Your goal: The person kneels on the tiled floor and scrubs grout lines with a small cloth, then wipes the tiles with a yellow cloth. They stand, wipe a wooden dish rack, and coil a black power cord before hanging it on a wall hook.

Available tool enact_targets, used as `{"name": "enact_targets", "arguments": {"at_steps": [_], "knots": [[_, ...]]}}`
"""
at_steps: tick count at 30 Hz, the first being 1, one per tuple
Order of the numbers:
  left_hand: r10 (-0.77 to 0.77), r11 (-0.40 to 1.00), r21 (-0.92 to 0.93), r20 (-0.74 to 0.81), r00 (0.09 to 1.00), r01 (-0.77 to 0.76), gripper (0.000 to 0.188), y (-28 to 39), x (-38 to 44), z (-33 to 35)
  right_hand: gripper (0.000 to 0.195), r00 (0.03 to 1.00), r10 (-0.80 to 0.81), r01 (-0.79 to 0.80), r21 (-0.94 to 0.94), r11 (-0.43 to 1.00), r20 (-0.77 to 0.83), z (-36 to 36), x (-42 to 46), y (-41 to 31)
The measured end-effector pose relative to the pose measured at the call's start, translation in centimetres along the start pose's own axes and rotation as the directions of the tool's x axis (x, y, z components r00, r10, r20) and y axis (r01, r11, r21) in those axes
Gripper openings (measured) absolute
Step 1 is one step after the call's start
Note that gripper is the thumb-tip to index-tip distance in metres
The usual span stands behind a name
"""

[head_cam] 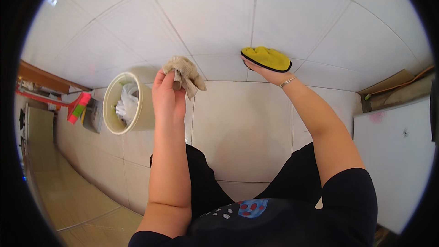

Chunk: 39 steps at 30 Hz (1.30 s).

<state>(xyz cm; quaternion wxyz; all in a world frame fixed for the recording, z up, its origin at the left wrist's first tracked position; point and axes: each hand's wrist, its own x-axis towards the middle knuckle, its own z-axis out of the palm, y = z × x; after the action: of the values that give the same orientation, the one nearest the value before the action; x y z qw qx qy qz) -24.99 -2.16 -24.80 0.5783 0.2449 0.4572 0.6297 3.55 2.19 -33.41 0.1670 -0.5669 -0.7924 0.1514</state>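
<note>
My left hand (169, 92) pinches a crumpled beige knitted cloth (185, 72) between thumb and fingers; the cloth hangs in front of the tiled wall. My right hand (265, 72), with a bracelet at the wrist, reaches to the low part of the white tiled wall (219, 27). A yellow cloth pad with black edging (269, 58) covers the back of that hand and its fingers, like a mitt; whether the fingers grip it is hidden. The two hands are well apart.
A cream plastic bin (147, 109) with plastic bags inside stands left of my left hand. Farther left are a red-handled broom (77, 108), a dustpan (92, 118) and a cabinet (44, 144). A white appliance or cabinet (391, 157) stands at the right, near an orange cable (401, 84).
</note>
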Motion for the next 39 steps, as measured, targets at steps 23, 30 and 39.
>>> {"name": "enact_targets", "arguments": {"at_steps": [23, 30, 39], "knots": [[-0.131, 0.937, -0.342, -0.142, 0.981, 0.075, 0.025, 2.9, -4.5, 0.5, 0.024, 0.955, 0.113, -0.216, 0.381, 0.899, 0.275, 5.1, 1.4, 3.5], [-0.308, 0.737, -0.597, 0.122, 0.943, 0.318, 0.036, 4.5, -5.9, -2.4, 0.026, 0.915, 0.231, -0.371, 0.464, 0.805, 0.331, -1.0, 1.0, -1.9], [-0.448, 0.58, -0.741, 0.057, 0.892, 0.339, 0.05, 5.2, -10.3, -7.1, 0.03, 0.771, 0.259, -0.534, 0.368, 0.761, 0.582, -8.8, -6.4, -9.4]]}}
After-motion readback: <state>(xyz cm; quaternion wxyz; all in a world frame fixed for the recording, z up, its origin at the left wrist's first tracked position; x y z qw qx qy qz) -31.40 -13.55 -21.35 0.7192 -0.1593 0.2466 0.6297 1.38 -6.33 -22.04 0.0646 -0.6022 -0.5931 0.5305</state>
